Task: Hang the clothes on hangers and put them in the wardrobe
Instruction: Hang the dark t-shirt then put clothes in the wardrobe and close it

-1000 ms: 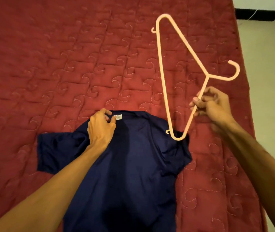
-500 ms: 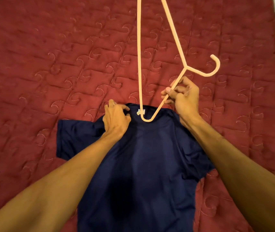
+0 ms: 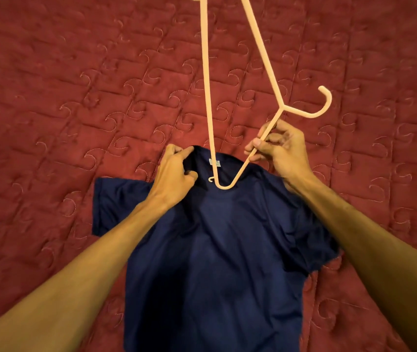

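1. A red quilted bedspread [image 3: 50, 97] covers the whole frame.
2. Left of centre, the left hand [image 3: 175, 174] pinches the collar of a navy T-shirt [image 3: 227, 262] with curled fingers. The shirt lies flat in the lower middle.
3. At centre, a pale hanger [image 3: 206, 85] stands on end with its lower corner at the neck opening. Its top is cut off by the upper edge.
4. Right of centre, the right hand [image 3: 283, 151] grips the hanger's sloping arm just below the hook.

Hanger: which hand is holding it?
The right hand. It pinches the hanger just below the hook, while the left hand grips the shirt at its collar.
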